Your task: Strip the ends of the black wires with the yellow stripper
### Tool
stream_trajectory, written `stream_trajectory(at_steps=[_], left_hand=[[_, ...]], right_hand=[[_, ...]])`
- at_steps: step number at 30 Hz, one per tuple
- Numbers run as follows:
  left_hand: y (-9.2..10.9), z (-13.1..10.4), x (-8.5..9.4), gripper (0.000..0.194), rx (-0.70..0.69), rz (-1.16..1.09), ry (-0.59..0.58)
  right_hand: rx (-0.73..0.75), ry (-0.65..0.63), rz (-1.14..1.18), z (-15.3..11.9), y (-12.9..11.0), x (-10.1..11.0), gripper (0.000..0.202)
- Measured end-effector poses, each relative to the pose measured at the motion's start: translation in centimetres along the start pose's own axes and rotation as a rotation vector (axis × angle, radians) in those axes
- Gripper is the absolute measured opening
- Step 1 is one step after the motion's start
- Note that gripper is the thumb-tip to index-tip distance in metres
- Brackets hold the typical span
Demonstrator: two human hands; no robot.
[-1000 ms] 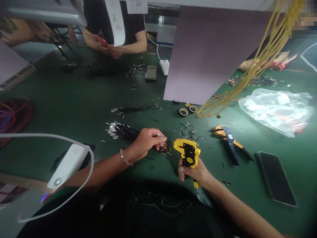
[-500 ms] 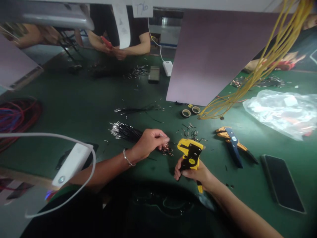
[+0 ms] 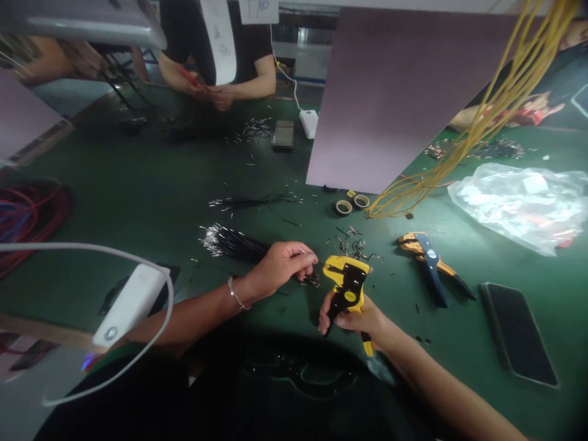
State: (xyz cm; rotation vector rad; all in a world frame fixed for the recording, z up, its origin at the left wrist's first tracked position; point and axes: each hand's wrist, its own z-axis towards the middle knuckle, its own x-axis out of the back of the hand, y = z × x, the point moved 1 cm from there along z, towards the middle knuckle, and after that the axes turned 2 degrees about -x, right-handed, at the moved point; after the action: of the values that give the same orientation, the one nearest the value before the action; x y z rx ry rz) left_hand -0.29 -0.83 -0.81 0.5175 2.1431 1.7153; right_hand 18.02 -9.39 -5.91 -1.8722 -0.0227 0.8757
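My left hand (image 3: 287, 263), a bracelet at its wrist, pinches a thin black wire whose end points at the jaws of a yellow and black wire stripper (image 3: 350, 283). That tool stands upright in my right hand (image 3: 351, 318), which is wrapped round its handles. Whether the wire end lies inside the jaws is too small to tell. Partly behind my left hand lies a bundle of black wires (image 3: 234, 243) with shiny tips at its left end. Short wire scraps (image 3: 353, 245) are scattered just beyond the stripper.
Right of my hands lie a blue and orange stripper (image 3: 429, 254), a phone (image 3: 521, 334) and a plastic bag (image 3: 523, 202). Two tape rolls (image 3: 353, 204) sit below a panel (image 3: 381, 98). Yellow wires (image 3: 478, 135) hang at right. A white device (image 3: 131, 303) is left; a person sits opposite.
The stripper in my right hand has moved slightly left, closer to my left hand and the wire. The whole view has shifted a little.
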Motion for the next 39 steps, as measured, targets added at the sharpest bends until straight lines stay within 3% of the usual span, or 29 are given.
stream_trajectory(at_steps=[15,39], left_hand=[[0.69,-0.40,-0.20,0.015,-0.012,0.192,-0.005],[0.14,-0.11,0.15,0.012,-0.049,0.136,0.001]], right_hand=[[-0.028,0.010,-0.001,-0.25,-0.19,-0.16,0.028],[-0.010,-0.042,0.058,-0.11,-0.47,0.06,0.025]])
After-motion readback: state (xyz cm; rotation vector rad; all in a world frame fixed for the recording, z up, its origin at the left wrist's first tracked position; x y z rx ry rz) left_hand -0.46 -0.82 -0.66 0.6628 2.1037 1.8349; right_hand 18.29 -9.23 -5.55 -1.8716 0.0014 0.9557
